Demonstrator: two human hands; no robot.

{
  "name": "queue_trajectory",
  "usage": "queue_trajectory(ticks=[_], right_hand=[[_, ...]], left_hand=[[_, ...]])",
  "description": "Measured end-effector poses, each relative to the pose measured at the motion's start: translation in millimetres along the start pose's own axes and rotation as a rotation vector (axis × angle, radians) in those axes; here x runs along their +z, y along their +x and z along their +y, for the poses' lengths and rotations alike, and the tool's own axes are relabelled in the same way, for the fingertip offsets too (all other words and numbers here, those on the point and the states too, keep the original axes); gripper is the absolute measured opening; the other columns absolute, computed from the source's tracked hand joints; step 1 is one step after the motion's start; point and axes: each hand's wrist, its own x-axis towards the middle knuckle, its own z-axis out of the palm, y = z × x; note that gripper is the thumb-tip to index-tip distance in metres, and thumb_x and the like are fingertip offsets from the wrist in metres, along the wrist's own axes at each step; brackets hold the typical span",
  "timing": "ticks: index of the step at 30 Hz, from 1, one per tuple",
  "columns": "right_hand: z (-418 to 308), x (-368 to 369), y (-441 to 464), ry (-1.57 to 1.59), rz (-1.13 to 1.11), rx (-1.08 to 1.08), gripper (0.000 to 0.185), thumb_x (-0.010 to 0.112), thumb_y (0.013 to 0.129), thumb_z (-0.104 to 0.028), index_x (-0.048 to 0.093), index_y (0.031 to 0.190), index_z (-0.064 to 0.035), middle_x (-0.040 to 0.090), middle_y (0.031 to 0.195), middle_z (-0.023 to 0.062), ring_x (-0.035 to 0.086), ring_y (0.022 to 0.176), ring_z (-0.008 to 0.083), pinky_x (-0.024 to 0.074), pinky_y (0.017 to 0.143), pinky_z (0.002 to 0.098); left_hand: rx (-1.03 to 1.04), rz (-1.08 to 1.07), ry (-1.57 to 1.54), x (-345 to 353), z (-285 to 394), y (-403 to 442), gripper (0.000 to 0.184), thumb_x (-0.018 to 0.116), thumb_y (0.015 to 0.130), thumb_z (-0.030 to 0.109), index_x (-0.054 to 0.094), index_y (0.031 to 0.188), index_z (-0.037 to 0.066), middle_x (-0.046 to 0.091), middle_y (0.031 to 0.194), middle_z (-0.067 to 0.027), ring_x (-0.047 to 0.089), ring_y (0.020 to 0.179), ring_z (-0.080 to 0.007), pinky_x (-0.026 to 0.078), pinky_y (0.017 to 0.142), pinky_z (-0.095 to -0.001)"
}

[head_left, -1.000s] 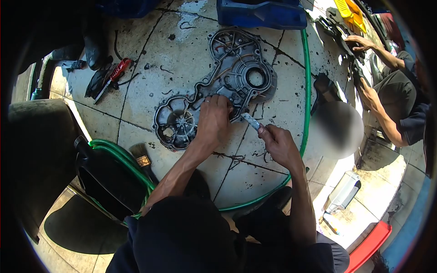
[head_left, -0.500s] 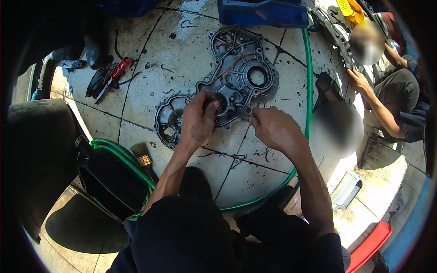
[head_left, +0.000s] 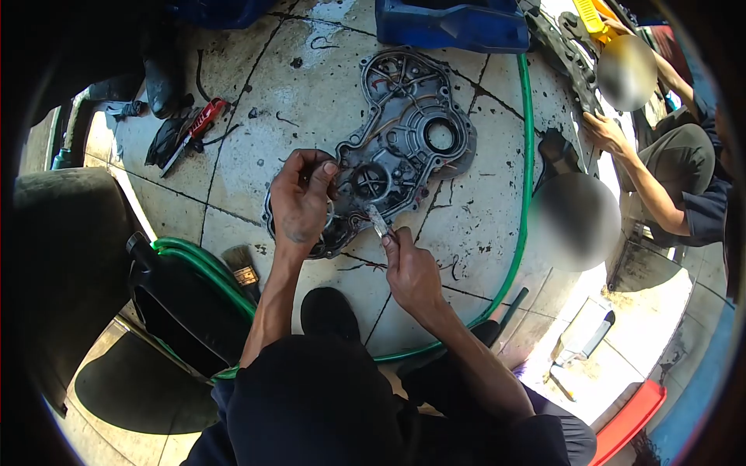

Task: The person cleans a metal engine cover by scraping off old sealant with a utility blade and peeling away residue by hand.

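Observation:
On the tiled floor lies a grey metal engine cover (head_left: pixel 400 128) with ribs, bolt holes and a large round opening at its right. My right hand (head_left: pixel 412 273) grips a flat metal scraper (head_left: pixel 377 220), whose tip meets the cover just below a smaller round recess (head_left: pixel 371 181). My left hand (head_left: pixel 299 203) is over the cover's left lobe, partly covering it. Its fingers are curled in towards the thumb, and whatever they pinch is hidden.
A green hose (head_left: pixel 528 140) curves around the right side. Left of me stand a cut black jug (head_left: pixel 183 303) and a paintbrush (head_left: pixel 245 270). A red-handled knife (head_left: pixel 203 116) lies at upper left, a blue container (head_left: pixel 451 27) at the top. Another person's hand (head_left: pixel 608 133) works at right.
My left hand has moved left from the recess to the left lobe. My right hand, holding the scraper, has come down and left from the cover's right edge.

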Motion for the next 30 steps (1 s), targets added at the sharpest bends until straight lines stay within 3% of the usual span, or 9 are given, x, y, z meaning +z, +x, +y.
queue_trajectory(ticks=[7, 11, 14, 17, 18, 19, 22, 25, 30], right_hand=[[3.4, 29.3, -2.3, 0.009, 0.179, -0.053, 0.026, 0.044, 0.106, -0.030, 0.050, 0.109, -0.0047, 0.064, 0.068, 0.0220, 0.065, 0.062, 0.0439, 0.0480, 0.054, 0.0556], [1.3, 25.8, -2.8, 0.004, 0.173, -0.037, 0.028, 0.042, 0.107, -0.032, 0.046, 0.111, -0.0052, 0.065, 0.069, 0.0215, 0.065, 0.064, 0.0438, 0.0486, 0.056, 0.0569], [4.6, 30.9, -1.2, 0.009, 0.134, -0.049, 0.029, 0.041, 0.107, -0.033, 0.046, 0.111, -0.0055, 0.064, 0.068, 0.0214, 0.065, 0.063, 0.0439, 0.0481, 0.055, 0.0567], [4.7, 31.0, -1.6, 0.013, 0.105, -0.029, 0.030, 0.041, 0.107, -0.035, 0.046, 0.111, -0.0056, 0.064, 0.067, 0.0213, 0.064, 0.062, 0.0439, 0.0477, 0.054, 0.0568], [4.6, 30.2, -2.1, 0.011, 0.109, -0.039, 0.030, 0.041, 0.107, -0.035, 0.046, 0.112, -0.0056, 0.064, 0.067, 0.0214, 0.064, 0.062, 0.0440, 0.0479, 0.054, 0.0568], [4.7, 29.4, -1.7, 0.009, 0.115, -0.047, 0.030, 0.041, 0.107, -0.035, 0.046, 0.112, -0.0056, 0.064, 0.068, 0.0215, 0.065, 0.062, 0.0441, 0.0480, 0.055, 0.0568], [5.2, 29.5, -0.5, -0.007, 0.117, -0.036, 0.031, 0.040, 0.107, -0.036, 0.046, 0.113, -0.0054, 0.066, 0.070, 0.0221, 0.066, 0.064, 0.0443, 0.0489, 0.056, 0.0569], [8.1, 31.1, 0.2, 0.008, 0.116, -0.050, 0.031, 0.039, 0.107, -0.036, 0.045, 0.114, -0.0055, 0.066, 0.071, 0.0226, 0.066, 0.065, 0.0445, 0.0498, 0.056, 0.0567], [9.1, 32.0, 0.0, 0.002, 0.126, -0.071, 0.031, 0.039, 0.107, -0.035, 0.045, 0.115, -0.0055, 0.067, 0.071, 0.0227, 0.066, 0.065, 0.0445, 0.0503, 0.057, 0.0567]], left_hand=[[0.104, 0.076, -0.134, -21.6, 13.6, 0.4, 0.007, 0.060, 0.099, 0.005, 0.058, 0.100, -0.001, 0.058, 0.079, -0.0029, 0.053, 0.066, -0.0087, 0.048, 0.060, -0.0252], [0.204, 0.144, -0.050, -47.1, 6.4, 6.5, 0.010, 0.059, 0.099, 0.009, 0.057, 0.096, 0.001, 0.055, 0.076, -0.0013, 0.051, 0.066, -0.0088, 0.044, 0.059, -0.0258], [0.152, 0.163, -0.104, -52.5, 13.8, 6.1, 0.012, 0.060, 0.099, 0.012, 0.057, 0.094, 0.002, 0.055, 0.076, -0.0006, 0.051, 0.064, -0.0088, 0.043, 0.059, -0.0256], [-0.095, -0.062, -0.067, -49.5, 13.5, -1.4, 0.011, 0.060, 0.098, 0.012, 0.058, 0.093, 0.002, 0.057, 0.075, -0.0011, 0.052, 0.063, -0.0084, 0.041, 0.054, -0.0262], [-0.171, -0.234, 0.002, -47.7, 13.9, -6.9, 0.008, 0.061, 0.096, 0.009, 0.059, 0.095, 0.002, 0.057, 0.073, -0.0018, 0.052, 0.063, -0.0076, 0.040, 0.052, -0.0261], [-0.293, -0.313, 0.122, -41.1, 11.5, -12.8, 0.007, 0.062, 0.092, 0.007, 0.061, 0.094, 0.000, 0.057, 0.070, -0.0038, 0.054, 0.063, -0.0098, 0.043, 0.054, -0.0288], [0.228, -0.342, 0.657, -21.4, 3.0, -33.5, 0.015, 0.072, 0.081, 0.002, 0.065, 0.093, -0.005, 0.063, 0.086, -0.0198, 0.065, 0.075, -0.0339, 0.051, 0.068, -0.0426], [0.171, -0.327, 0.678, -14.0, 8.3, -36.4, 0.019, 0.075, 0.076, 0.006, 0.065, 0.088, -0.003, 0.062, 0.083, -0.0219, 0.061, 0.076, -0.0403, 0.048, 0.068, -0.0443], [0.214, -0.441, 0.796, -10.8, 17.1, -26.6, 0.019, 0.077, 0.074, 0.005, 0.065, 0.085, -0.005, 0.063, 0.088, -0.0222, 0.064, 0.082, -0.0428, 0.050, 0.072, -0.0491]])
